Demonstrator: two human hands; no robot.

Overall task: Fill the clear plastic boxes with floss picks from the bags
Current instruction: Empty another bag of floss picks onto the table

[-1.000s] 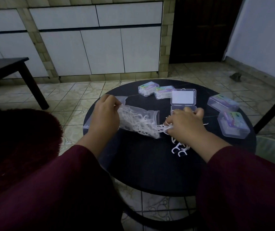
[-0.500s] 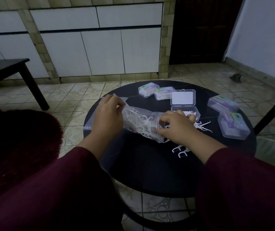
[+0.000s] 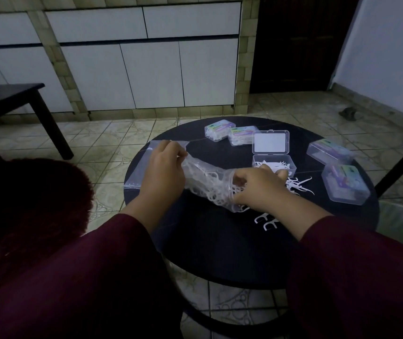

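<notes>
A clear plastic bag of white floss picks (image 3: 207,182) lies on its side above the round black table (image 3: 220,245). My left hand (image 3: 163,170) pinches its closed end. My right hand (image 3: 259,187) is at the bag's open mouth, fingers curled around picks there. Just behind my right hand stands an open clear box (image 3: 272,162) with its lid (image 3: 270,142) up and some picks inside. Loose picks (image 3: 298,185) lie to the right of that box, and a few more loose picks (image 3: 266,222) lie by my right wrist.
Two closed filled boxes (image 3: 229,133) sit at the table's far side, and two more closed boxes (image 3: 337,170) sit at its right. An empty flat bag (image 3: 139,167) hangs over the left edge. A dark side table (image 3: 12,99) stands at far left, and a dark chair leg (image 3: 400,165) at right.
My right hand has moved left from the loose picks to the bag's mouth and now reaches into it. My left hand has lifted the bag's closed end slightly.
</notes>
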